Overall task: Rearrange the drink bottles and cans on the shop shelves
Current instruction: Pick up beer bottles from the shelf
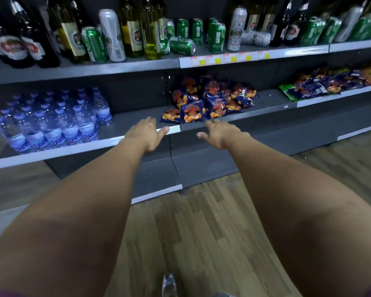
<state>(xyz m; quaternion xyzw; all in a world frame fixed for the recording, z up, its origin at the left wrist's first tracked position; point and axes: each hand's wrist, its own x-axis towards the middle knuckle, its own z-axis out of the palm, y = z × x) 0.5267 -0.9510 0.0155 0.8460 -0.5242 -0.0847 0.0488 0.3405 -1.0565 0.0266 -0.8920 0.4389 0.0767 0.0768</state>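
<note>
Both my arms reach toward the middle shelf (58, 150). My left hand (147, 132) hovers flat over the shelf's front edge, fingers straight, holding nothing. My right hand (220, 133) is stretched out beside it, also empty, just in front of the snack bags (204, 103). On the top shelf (84, 69) stand dark beer bottles (22, 43), pale glass bottles (151, 26), green cans (94, 45) and tall silver cans (113, 34). One green can (182, 46) and one silver can (256, 38) lie on their sides. Water bottles (51, 123) with blue caps fill the middle shelf's left.
More snack bags (321, 84) lie on the shelf at the right. Price tags (225, 59) line the top shelf's edge. A lower grey shelf (156, 189) juts out below my hands. Wooden floor (201, 232) lies underneath, with a clear bottle (169, 284) at the bottom edge.
</note>
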